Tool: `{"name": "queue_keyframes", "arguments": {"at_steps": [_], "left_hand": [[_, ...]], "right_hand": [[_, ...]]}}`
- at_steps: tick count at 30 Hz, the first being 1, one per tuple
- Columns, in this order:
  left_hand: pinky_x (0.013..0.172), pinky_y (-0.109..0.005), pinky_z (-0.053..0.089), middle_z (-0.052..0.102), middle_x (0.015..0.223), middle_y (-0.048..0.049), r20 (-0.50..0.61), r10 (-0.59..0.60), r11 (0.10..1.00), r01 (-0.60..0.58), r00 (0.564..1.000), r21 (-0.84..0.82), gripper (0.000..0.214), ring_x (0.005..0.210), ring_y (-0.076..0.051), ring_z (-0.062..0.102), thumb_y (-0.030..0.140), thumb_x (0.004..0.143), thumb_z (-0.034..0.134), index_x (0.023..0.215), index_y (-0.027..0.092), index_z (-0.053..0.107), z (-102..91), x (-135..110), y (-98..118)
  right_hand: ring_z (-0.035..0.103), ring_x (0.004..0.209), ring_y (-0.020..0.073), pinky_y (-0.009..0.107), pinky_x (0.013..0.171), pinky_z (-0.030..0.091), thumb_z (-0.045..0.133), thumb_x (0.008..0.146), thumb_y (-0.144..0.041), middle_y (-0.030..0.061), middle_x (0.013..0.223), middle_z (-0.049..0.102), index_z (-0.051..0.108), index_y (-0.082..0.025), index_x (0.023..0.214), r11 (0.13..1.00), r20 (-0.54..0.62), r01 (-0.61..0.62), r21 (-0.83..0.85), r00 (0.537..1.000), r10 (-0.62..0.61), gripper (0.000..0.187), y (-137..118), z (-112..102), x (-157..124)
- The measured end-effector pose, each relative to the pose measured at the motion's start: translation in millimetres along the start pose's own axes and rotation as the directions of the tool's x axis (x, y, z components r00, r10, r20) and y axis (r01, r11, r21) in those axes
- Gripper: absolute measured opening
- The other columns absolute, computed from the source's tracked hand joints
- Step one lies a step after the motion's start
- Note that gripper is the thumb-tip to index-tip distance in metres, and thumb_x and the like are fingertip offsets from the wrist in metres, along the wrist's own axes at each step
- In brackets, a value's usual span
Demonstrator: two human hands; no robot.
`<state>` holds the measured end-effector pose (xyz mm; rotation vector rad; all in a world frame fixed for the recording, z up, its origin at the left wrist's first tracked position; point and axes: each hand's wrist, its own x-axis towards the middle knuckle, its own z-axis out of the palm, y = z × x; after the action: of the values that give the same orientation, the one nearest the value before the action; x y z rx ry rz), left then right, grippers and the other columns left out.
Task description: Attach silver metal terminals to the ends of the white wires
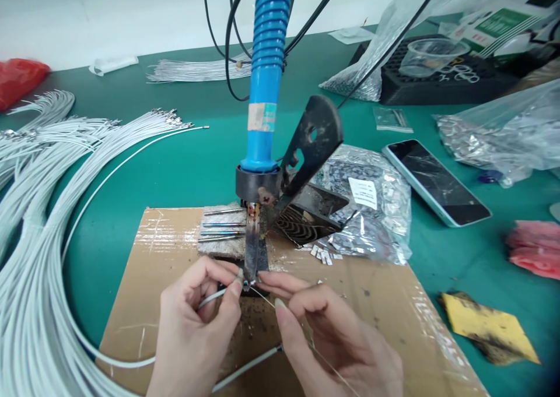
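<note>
Hands meet at the centre of the view, just below the tip of a blue-handled soldering iron that hangs nose-down in a black metal stand. The left hand, at 7 o'clock from the tip, has thumb and forefinger pinched tight on the end of a white cable, holding that end up against the tip. The right hand, at 5 o'clock from the tip, is closed on a thin wire, whose free end also points into the tip; the rest of it trails away under the palm toward the bottom edge. The two sets of fingertips are close together, almost touching, on either side of the tip. A second cable end lies on the board below the right hand. All this sits over a taped cardboard sheet on the green table. At 12 o'clock from the left hand, a few metal pins lie side by side on a grey pad. A big bundle of white cables sweeps round at 9 o'clock. At 3 o'clock lie a bag of small metal parts and a phone, with a stained yellow sponge at 4 o'clock.
</note>
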<state>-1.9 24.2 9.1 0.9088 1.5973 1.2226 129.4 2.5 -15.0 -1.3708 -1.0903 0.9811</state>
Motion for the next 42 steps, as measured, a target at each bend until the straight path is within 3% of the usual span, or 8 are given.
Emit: {"name": "queue_keyframes", "arguments": {"at_steps": [11, 21, 36, 42], "left_hand": [[0.063, -0.014, 0.056, 0.077, 0.081, -0.0011, -0.018, -0.028, 0.999, 0.028, 0.999, -0.015, 0.012, 0.07, -0.012, 0.072, 0.015, 0.071, 0.078, 0.064, 0.02, 0.07, 1.1, -4.0, 3.2], [0.061, -0.012, 0.054, 0.076, 0.079, 0.0014, -0.018, -0.014, 1.0, 0.013, 1.0, -0.02, 0.012, 0.067, -0.01, 0.07, 0.014, 0.071, 0.076, 0.063, 0.02, 0.07, 1.4, -3.0, 2.8], [0.065, -0.01, 0.054, 0.076, 0.078, 0.0017, -0.04, -0.005, 1.0, 0.004, 0.999, -0.025, 0.012, 0.068, -0.009, 0.071, 0.016, 0.072, 0.075, 0.063, 0.02, 0.069, 2.9, -5.1, 2.4], [0.064, -0.012, 0.055, 0.077, 0.08, 0.0, -0.025, -0.015, 1.0, 0.015, 1.0, -0.01, 0.011, 0.069, -0.01, 0.072, 0.017, 0.072, 0.076, 0.064, 0.02, 0.07, 1.7, -4.3, 1.1]], "right_hand": [[0.082, 0.091, 0.0205, 0.019, 0.076, 0.063, 0.071, 0.087, -0.019, 0.0046, 0.098, 0.085, 0.063, -0.025, 0.068, 1.0, -0.022, 0.016, -0.012, 1.0, -0.016, 0.022, -2.0, 0.7, 0.2], [0.082, 0.09, 0.0187, 0.019, 0.081, 0.062, 0.07, 0.086, -0.016, 0.003, 0.097, 0.085, 0.063, -0.025, 0.068, 0.999, -0.029, 0.037, -0.019, 0.999, -0.038, 0.021, -2.0, 1.8, 0.8], [0.082, 0.087, 0.0138, 0.012, 0.07, 0.06, 0.069, 0.087, -0.016, -0.0029, 0.097, 0.084, 0.062, -0.026, 0.069, 0.998, -0.037, 0.056, -0.032, 0.998, -0.057, 0.021, -0.1, 4.8, -0.5], [0.083, 0.086, 0.0161, 0.014, 0.071, 0.062, 0.071, 0.086, -0.014, -0.002, 0.099, 0.085, 0.065, -0.026, 0.072, 0.986, 0.065, 0.148, -0.078, 0.988, -0.143, 0.02, 3.9, -3.9, 5.4]]}}
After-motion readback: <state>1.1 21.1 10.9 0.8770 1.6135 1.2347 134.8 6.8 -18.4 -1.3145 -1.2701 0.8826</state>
